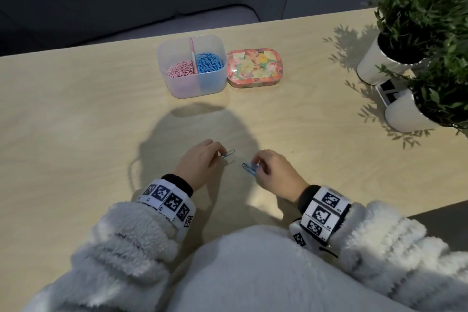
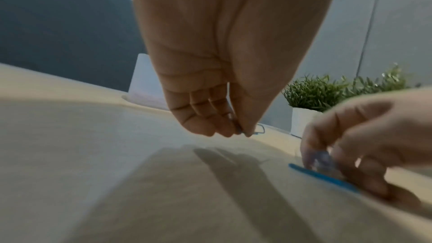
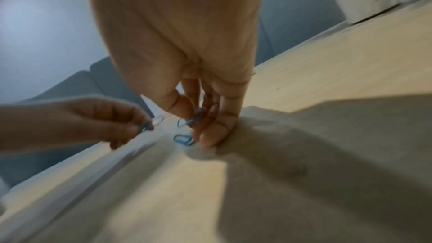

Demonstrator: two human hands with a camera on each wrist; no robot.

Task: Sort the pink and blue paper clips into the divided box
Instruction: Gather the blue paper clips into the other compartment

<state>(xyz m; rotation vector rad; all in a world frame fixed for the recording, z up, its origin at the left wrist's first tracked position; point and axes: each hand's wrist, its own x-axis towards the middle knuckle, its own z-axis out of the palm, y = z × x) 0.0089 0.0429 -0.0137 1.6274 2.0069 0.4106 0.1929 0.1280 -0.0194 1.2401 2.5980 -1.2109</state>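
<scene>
From the head camera, a pale wooden worktop [image 1: 76,114] holds a translucent divided box [image 1: 191,66] at its far middle, with pink paper clips [image 1: 179,70] heaped in its left compartment and blue paper clips [image 1: 210,62] in its right. Touching the box's right side is a flowered tin [image 1: 254,68], and two white pots of green plants [image 1: 415,40] stand at the far right. Near the front edge, the left hand [image 1: 200,163] pinches one blue clip [image 1: 228,154] between thumb and curled fingers, the clip poking out to the right. Just beside it, the right hand [image 1: 274,172] curls its fingers around blue clips [image 1: 249,168] low at the worktop. Both wrists wear bands printed with black-and-white markers, over fluffy pale sleeves. The left wrist camera shows the left hand's fingers [image 2: 208,117] bunched tightly against the thumb, a thin loop of blue wire showing at their tips just above the worktop; the right hand, blurred, presses down on a blue clip [image 2: 322,176] lying flat. The right wrist camera shows the right hand's fingers [image 3: 210,117] pinching one blue clip [image 3: 189,121] off the surface, while a second blue clip [image 3: 183,139] lies on the worktop under the fingertips; the left hand holds its own clip up to the left.
</scene>
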